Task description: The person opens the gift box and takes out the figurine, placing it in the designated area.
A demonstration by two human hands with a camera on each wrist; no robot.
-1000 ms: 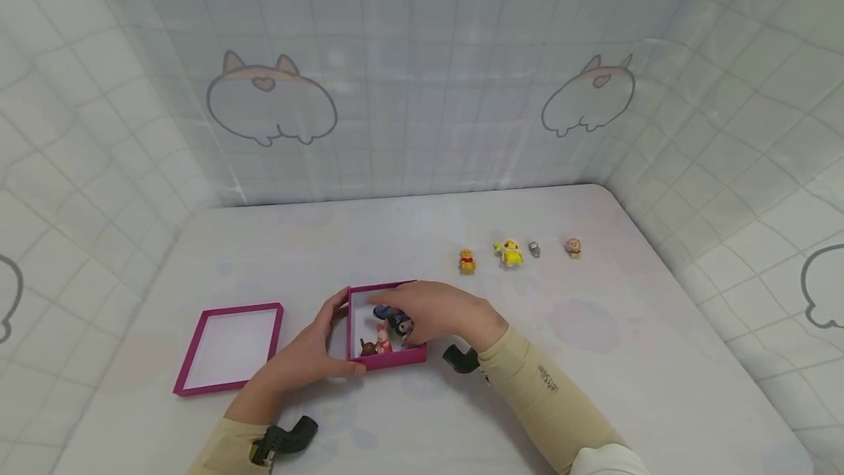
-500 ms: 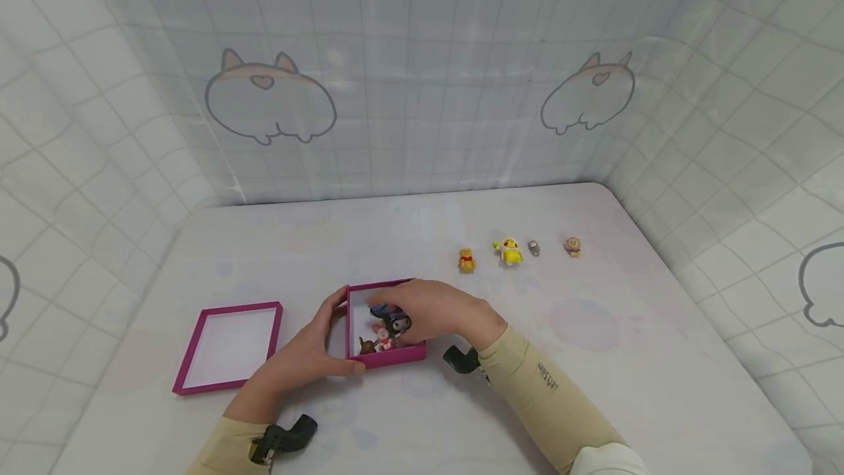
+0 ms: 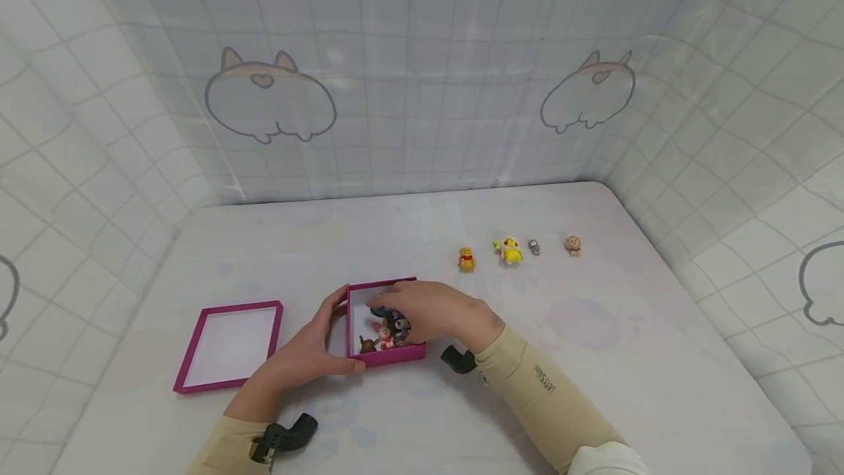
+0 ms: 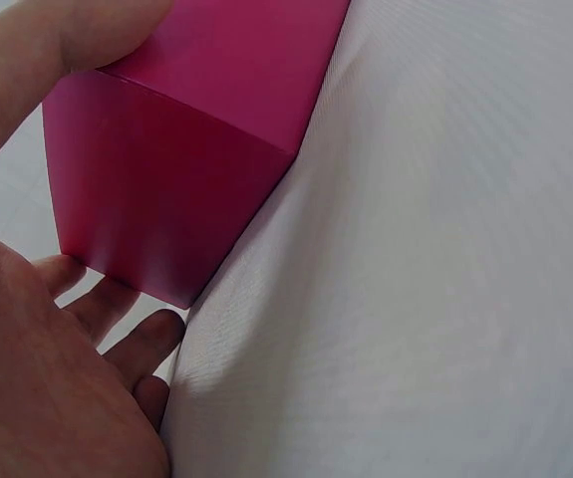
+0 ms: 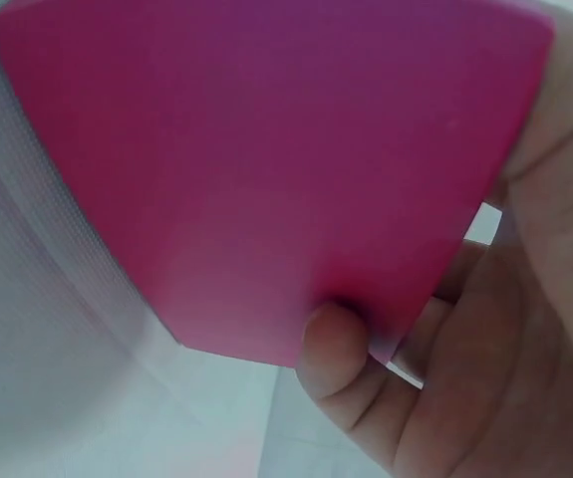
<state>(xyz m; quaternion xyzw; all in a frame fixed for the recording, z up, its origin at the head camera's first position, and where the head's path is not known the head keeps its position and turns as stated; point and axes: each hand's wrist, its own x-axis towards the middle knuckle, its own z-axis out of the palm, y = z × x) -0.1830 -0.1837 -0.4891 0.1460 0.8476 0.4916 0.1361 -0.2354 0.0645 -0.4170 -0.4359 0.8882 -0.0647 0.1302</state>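
My left hand (image 3: 310, 352) grips the left side of a magenta box (image 3: 389, 357), thumb at the front corner and fingers round the back left. Over its right wall reaches my right hand (image 3: 438, 310), its fingertips inside around a dark figurine (image 3: 400, 326) with a pale face. A blue piece (image 3: 379, 311) shows under the index finger. Beside the dark figurine stand a pink figurine (image 3: 385, 337) and a small brown one (image 3: 367, 345). In the right wrist view a curled finger (image 5: 334, 349) touches the box's outer wall (image 5: 266, 179). The right thumb is mostly hidden.
A magenta-edged lid (image 3: 277, 328) lies left of the box, white inside up. Farther back on the right are a bear figurine (image 3: 467, 260), a yellow figurine (image 3: 510, 251), a small grey one (image 3: 534, 247) and a lion-like one (image 3: 573, 245). Tiled-print curtains surround the white table.
The dark and pink figurines have shifted and turned slightly inside the box under my right fingers. My left hand, the box and the lid have stayed in place.
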